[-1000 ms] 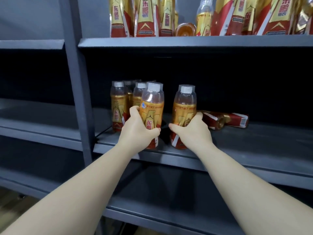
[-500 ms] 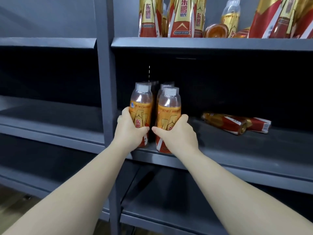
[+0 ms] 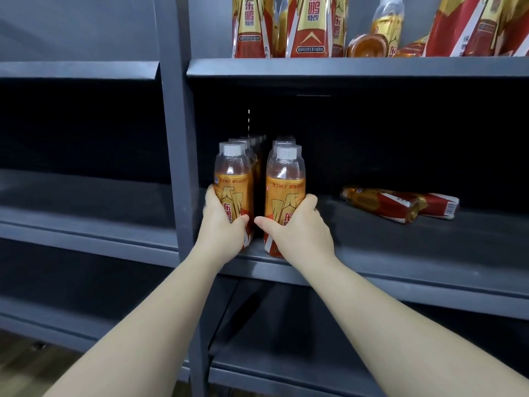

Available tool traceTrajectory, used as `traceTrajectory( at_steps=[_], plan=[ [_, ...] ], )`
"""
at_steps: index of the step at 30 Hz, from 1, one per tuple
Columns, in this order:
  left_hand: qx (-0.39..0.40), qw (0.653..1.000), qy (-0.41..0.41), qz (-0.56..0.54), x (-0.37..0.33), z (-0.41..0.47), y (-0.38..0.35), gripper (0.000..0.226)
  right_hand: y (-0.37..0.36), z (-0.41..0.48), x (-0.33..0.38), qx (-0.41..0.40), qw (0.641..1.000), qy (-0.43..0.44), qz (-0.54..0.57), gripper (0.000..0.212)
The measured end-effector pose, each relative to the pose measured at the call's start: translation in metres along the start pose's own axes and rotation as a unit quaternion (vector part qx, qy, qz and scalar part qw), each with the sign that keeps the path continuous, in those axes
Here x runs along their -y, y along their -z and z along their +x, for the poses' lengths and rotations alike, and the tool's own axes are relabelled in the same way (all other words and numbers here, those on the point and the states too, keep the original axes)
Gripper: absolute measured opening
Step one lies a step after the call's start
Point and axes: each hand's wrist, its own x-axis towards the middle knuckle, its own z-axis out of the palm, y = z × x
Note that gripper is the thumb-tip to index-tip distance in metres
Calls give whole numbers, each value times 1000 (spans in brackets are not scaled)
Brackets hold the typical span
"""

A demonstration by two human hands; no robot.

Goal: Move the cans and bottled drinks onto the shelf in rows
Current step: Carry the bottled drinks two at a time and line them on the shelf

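Two rows of gold-labelled drink bottles with white caps stand on the middle shelf (image 3: 400,253), right beside the upright post (image 3: 179,156). My left hand (image 3: 221,224) grips the front bottle of the left row (image 3: 233,179). My right hand (image 3: 297,227) grips the front bottle of the right row (image 3: 285,181). Both bottles stand upright near the shelf's front edge, a narrow gap between them. More bottles line up behind each, mostly hidden.
Two red-and-gold bottles (image 3: 398,203) lie on their sides further right on the same shelf. The upper shelf (image 3: 343,67) carries several standing and toppled bottles. Dark shelves run to the left of the post and below.
Both held bottles have slid left toward the post and closer together, now in line with the rows behind. The view has shifted, so the shelf appears further right.
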Motion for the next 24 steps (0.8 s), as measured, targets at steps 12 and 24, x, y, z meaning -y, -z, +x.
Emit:
traceTrajectory(
  at_steps=[12,24],
  plan=[
    [-19,999,9,34,2,-1,-6,92,-8,-4,-3,-2,1000,5,0,78],
    [-7,1000,17,17,10,7,-9,94,-14,-3,0,-5,1000,6,-24,93]
  ],
)
